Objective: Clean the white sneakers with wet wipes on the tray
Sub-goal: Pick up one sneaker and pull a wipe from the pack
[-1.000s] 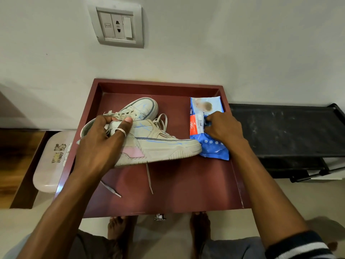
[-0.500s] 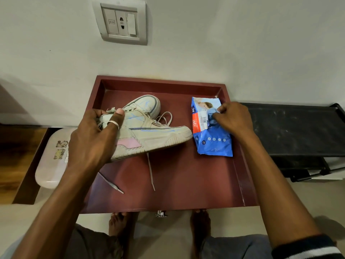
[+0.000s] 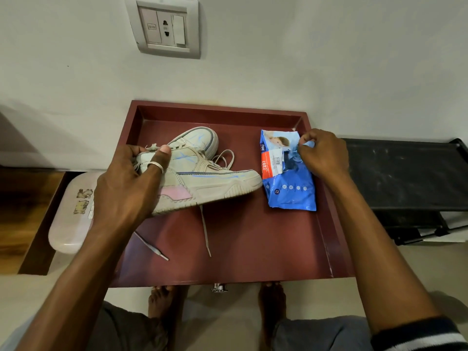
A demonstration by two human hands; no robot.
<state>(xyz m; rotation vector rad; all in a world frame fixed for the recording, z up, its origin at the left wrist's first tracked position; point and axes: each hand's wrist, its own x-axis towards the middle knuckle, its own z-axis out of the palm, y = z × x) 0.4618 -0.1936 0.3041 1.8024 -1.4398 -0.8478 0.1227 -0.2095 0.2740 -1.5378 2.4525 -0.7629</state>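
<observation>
1. Knob point(image 3: 219, 287), metal, on the near edge of the tray point(image 3: 253, 249); the person's bare feet are below it.
2. Laces point(image 3: 205, 229), two loose ends trailing on the tray floor from item 4.
3. Left hand point(image 3: 126, 188), ring on thumb, fingers and thumb curled round the collar of item 4, probably to steady it for wiping.
4. Front sneaker point(image 3: 210, 183), white, grubby, blue-streaked; on its side, toe toward item 6, seemingly tipped up off the tray.
5. Pink case point(image 3: 68, 219), left of the tray, outside it.
6. Wet-wipe pack point(image 3: 288, 188), blue, flat on the tray by its right wall.
7. Right hand point(image 3: 324, 155), fingertips pinching the pack's pale flap, apparently to open it; no wipe out yet.
8. Second sneaker point(image 3: 200, 140), behind the first, on the tray.
9. Black rack point(image 3: 405, 173), right of the tray.
10. Wall socket point(image 3: 164, 29), above.
</observation>
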